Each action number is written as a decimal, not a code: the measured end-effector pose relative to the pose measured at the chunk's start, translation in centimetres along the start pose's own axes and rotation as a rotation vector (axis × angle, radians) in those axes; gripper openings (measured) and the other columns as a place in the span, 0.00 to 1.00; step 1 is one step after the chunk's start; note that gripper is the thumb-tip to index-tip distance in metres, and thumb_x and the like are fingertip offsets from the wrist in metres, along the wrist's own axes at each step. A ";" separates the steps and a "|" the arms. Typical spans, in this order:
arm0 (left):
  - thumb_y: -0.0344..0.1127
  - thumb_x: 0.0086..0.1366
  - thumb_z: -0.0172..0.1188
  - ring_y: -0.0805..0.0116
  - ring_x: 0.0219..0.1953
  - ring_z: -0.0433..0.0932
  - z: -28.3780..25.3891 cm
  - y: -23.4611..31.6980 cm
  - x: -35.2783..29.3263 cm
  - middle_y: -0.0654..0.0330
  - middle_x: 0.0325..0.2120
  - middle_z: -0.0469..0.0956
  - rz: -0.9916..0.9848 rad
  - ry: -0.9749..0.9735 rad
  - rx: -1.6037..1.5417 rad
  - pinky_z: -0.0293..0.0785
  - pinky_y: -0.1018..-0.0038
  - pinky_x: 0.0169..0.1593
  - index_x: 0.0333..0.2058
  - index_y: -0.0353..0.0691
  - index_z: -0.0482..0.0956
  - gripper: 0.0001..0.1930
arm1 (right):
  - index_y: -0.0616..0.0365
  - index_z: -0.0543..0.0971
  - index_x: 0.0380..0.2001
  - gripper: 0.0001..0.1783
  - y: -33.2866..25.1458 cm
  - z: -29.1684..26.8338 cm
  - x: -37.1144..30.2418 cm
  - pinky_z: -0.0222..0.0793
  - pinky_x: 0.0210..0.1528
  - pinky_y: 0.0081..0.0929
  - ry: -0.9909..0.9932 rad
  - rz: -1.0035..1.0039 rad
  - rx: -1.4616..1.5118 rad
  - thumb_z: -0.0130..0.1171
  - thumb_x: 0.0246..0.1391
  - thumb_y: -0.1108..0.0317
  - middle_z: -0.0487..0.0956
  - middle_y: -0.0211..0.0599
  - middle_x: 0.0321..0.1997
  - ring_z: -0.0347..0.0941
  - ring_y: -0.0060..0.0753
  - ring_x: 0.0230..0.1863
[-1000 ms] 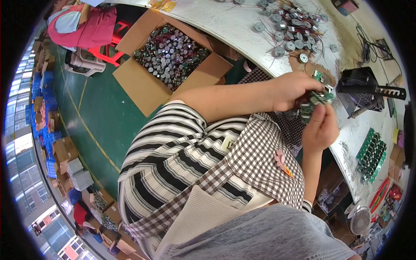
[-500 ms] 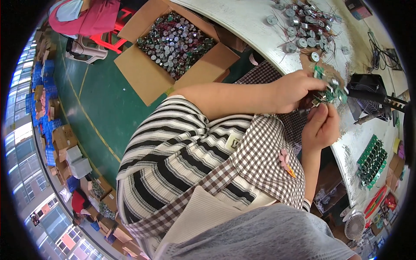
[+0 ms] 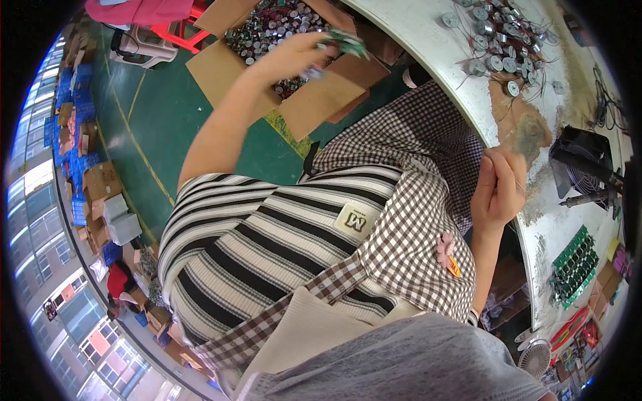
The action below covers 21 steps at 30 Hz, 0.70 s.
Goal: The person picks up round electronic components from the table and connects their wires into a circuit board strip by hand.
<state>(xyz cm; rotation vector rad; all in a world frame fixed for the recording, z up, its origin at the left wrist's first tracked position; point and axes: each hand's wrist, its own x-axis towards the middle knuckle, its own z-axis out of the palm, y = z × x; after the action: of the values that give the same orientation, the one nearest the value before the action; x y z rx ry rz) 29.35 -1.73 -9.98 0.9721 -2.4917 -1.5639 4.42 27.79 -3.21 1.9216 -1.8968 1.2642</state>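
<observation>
My left hand (image 3: 289,59) is stretched out over an open cardboard box (image 3: 328,93) on the floor, closed around a green circuit board (image 3: 348,44) that is smeared by motion. Something silvery shows below the fingers, too blurred to name. Inside the box lies a heap of small round metal motors (image 3: 264,33) with wires and green parts. At the edge of the white worktable (image 3: 435,47), my right hand (image 3: 498,187) is closed, thumb against curled fingers. Whatever it may hold is hidden. A brown burnt patch (image 3: 528,134) on the tabletop lies beside it.
Several loose motors with thin wires (image 3: 505,47) lie at the table's far end. A black square fan (image 3: 580,157) stands right of my right hand, with a dark rod-like tool (image 3: 588,196) beside it. Nearer are green circuit panels (image 3: 574,267) and a white fan (image 3: 535,359).
My left hand has moved from the table leftward to above the box, taking the green circuit board along. My right hand stays near the table edge, apart from the board now.
</observation>
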 end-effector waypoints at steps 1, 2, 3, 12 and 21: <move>0.36 0.66 0.51 0.76 0.31 0.74 -1.3 -4.4 -0.2 0.64 0.27 0.76 0.014 0.087 -0.006 0.71 0.76 0.36 0.45 0.39 0.74 0.12 | 0.66 0.75 0.32 0.07 -0.1 0.0 0.2 0.66 0.30 0.27 -0.005 -0.004 0.012 0.60 0.48 0.80 0.76 0.41 0.26 0.71 0.36 0.27; 0.36 0.64 0.51 0.77 0.30 0.74 -1.9 -8.1 -0.5 0.64 0.24 0.75 0.032 0.167 -0.009 0.71 0.76 0.35 0.46 0.42 0.75 0.13 | 0.67 0.75 0.32 0.08 -0.2 0.1 0.3 0.66 0.32 0.29 -0.005 -0.019 -0.006 0.61 0.46 0.80 0.76 0.42 0.29 0.71 0.39 0.29; 0.33 0.63 0.50 0.72 0.32 0.75 -2.2 -9.7 -0.7 0.61 0.28 0.77 -0.142 0.091 0.177 0.71 0.73 0.37 0.45 0.41 0.75 0.13 | 0.67 0.75 0.31 0.09 -0.1 0.0 0.3 0.66 0.34 0.31 -0.002 -0.029 -0.035 0.62 0.44 0.80 0.76 0.44 0.31 0.71 0.43 0.32; 0.24 0.51 0.48 0.59 0.54 0.72 -0.7 -5.8 3.9 0.49 0.51 0.74 0.040 -0.225 0.242 0.65 0.68 0.57 0.52 0.33 0.72 0.25 | 0.65 0.77 0.34 0.11 1.2 -5.3 -3.4 0.67 0.36 0.34 0.169 0.088 -0.280 0.59 0.44 0.83 0.78 0.46 0.35 0.71 0.46 0.33; 0.28 0.59 0.55 0.67 0.48 0.74 12.7 19.3 4.7 0.54 0.44 0.77 0.370 -1.068 -0.238 0.68 0.73 0.53 0.49 0.31 0.74 0.18 | 0.63 0.76 0.30 0.04 5.4 -17.5 -11.3 0.66 0.36 0.33 0.734 0.557 -0.959 0.59 0.50 0.75 0.76 0.40 0.28 0.71 0.43 0.32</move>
<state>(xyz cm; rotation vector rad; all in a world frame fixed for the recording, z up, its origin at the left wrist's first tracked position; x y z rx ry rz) 11.77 11.62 -1.62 -0.5146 -2.6024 -2.5458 -6.24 46.48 -1.82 0.4001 -2.0372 0.7149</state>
